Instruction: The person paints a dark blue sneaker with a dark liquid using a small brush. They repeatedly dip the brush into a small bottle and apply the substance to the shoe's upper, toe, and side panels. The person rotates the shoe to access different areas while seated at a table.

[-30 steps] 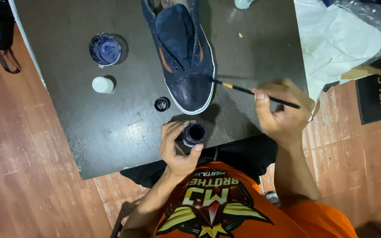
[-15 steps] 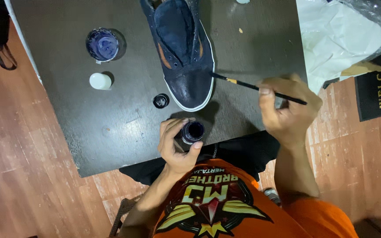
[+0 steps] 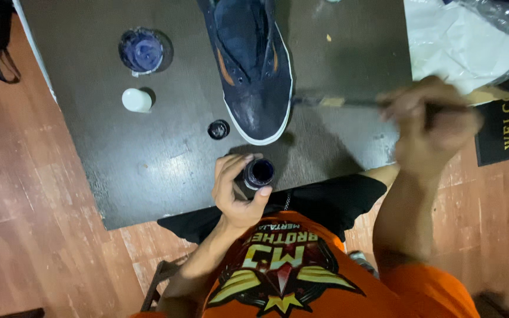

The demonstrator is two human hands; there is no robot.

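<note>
A dark blue shoe [image 3: 253, 65] with a white sole edge lies on the dark table [image 3: 148, 153], toe toward me. My left hand [image 3: 235, 191] grips a small open bottle of dark blue paint [image 3: 260, 172] at the table's near edge. My right hand [image 3: 431, 123], blurred with motion, holds a thin paintbrush [image 3: 337, 102] whose tip points at the shoe's right side near the toe.
A round dish of blue paint [image 3: 141, 51] and a small white cap [image 3: 136, 100] sit at the table's left. A small black cap [image 3: 218, 129] lies near the shoe's toe. White paper and clear plastic [image 3: 466, 41] cover the right. Wooden floor surrounds the table.
My right hand has moved right and up, drawing the brush away from the shoe's toe toward its side. The left hand and bottle stay put.
</note>
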